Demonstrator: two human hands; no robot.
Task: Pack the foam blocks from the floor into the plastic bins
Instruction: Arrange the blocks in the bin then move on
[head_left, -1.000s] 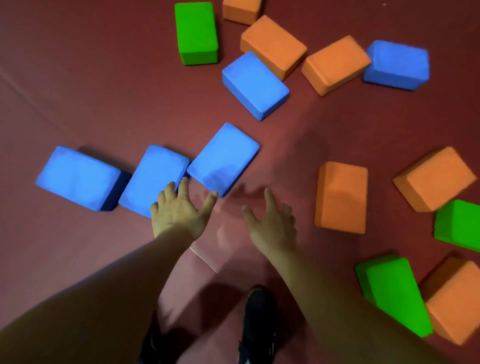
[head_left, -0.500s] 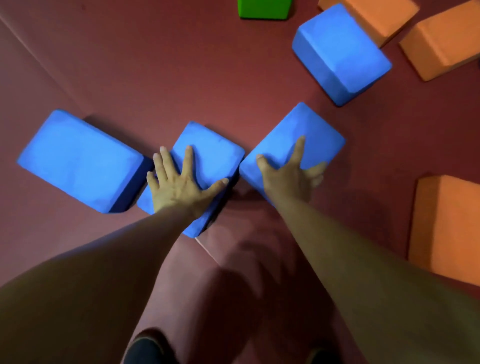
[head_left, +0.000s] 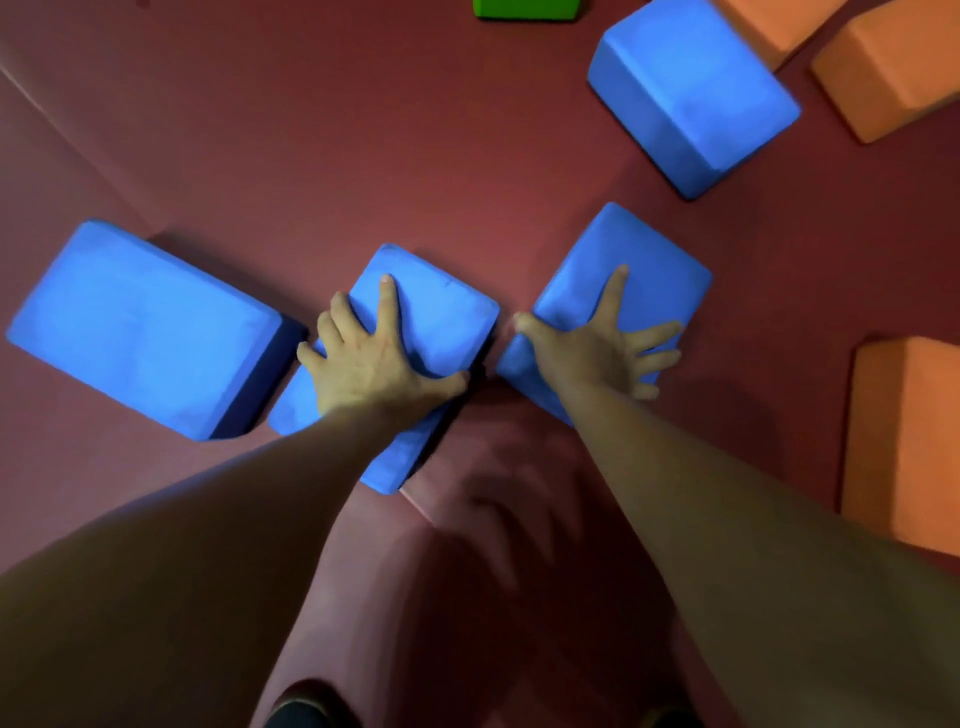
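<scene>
Three blue foam blocks lie in a row on the dark red floor. My left hand (head_left: 374, 358) rests flat on the middle blue block (head_left: 441, 312), fingers spread, thumb reaching its right edge. My right hand (head_left: 597, 348) lies splayed on the right blue block (head_left: 654, 265), thumb at its left edge and fingertips at its right edge. The left blue block (head_left: 140, 327) is untouched and leans against the middle one. No plastic bin is in view.
A fourth blue block (head_left: 691, 93) lies further off to the right. Orange blocks sit at the top right (head_left: 883, 67) and right edge (head_left: 909, 441). A green block (head_left: 524, 8) shows at the top edge. My shoe (head_left: 306, 712) is at the bottom.
Both hands came down from above the floor onto the two blue blocks and have spread wider across them. The view has moved closer to the blocks.
</scene>
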